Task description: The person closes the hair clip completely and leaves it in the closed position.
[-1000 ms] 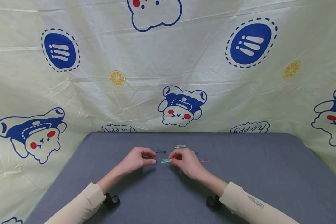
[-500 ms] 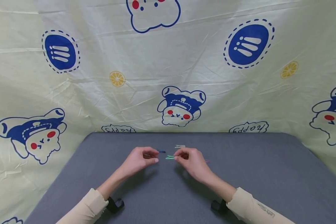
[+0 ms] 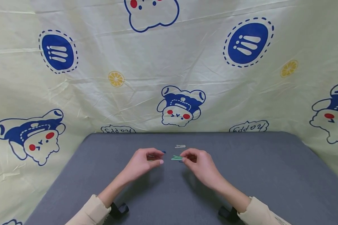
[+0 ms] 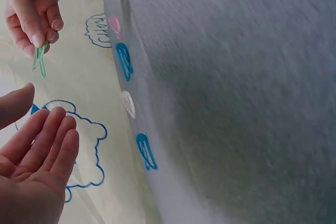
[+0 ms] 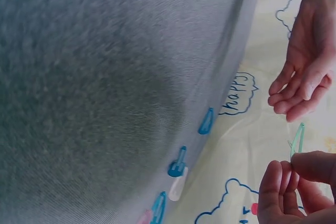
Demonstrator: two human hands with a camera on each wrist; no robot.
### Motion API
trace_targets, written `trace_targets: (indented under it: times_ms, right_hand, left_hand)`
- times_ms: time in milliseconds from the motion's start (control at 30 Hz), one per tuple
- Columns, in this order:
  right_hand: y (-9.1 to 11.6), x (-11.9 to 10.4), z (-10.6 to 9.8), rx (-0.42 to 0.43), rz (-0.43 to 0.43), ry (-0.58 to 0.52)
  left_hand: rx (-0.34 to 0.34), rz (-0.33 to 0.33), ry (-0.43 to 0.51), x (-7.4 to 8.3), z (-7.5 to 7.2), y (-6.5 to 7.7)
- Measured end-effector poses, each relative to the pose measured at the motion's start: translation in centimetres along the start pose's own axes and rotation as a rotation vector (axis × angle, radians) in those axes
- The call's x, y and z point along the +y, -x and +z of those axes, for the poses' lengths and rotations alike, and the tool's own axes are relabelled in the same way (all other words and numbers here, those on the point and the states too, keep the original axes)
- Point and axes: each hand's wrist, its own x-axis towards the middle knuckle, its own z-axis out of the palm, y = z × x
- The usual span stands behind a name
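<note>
One end of a green clip (image 3: 176, 157) is pinched by the right hand (image 3: 203, 164); nothing is gripped by the left hand (image 3: 142, 162), its thumb and fingers parted. A blue clip (image 3: 164, 152) is partly hidden by the left hand, and a white clip (image 3: 181, 146) is seen at the green clip's twelve o'clock. The green clip is held at the right hand's nine o'clock, the left's three.

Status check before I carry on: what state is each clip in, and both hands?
Green clip: pinched at one end, its two arms spread apart.
Right hand: holding the green clip.
Left hand: holding nothing, thumb apart from fingers.
White clip: lying on the table.
Pink clip: lying on the table.
Blue clips: lying on the table; whether each is snapped shut is unclear.
</note>
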Motion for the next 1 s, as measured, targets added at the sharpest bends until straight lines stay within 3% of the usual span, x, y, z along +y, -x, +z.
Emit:
trace_targets:
  times_ms: [400, 1000]
  right_hand:
    - [1.8, -1.2, -1.2, 0.034, 0.02, -0.042]
    - [5.4, -3.2, -2.8, 0.102, 0.099, -0.111]
  left_hand:
    - [0.027, -0.009, 0.031, 1.7, 0.9, 0.9]
    - [0.038, -0.017, 0.051, 5.1, 1.6, 3.6]
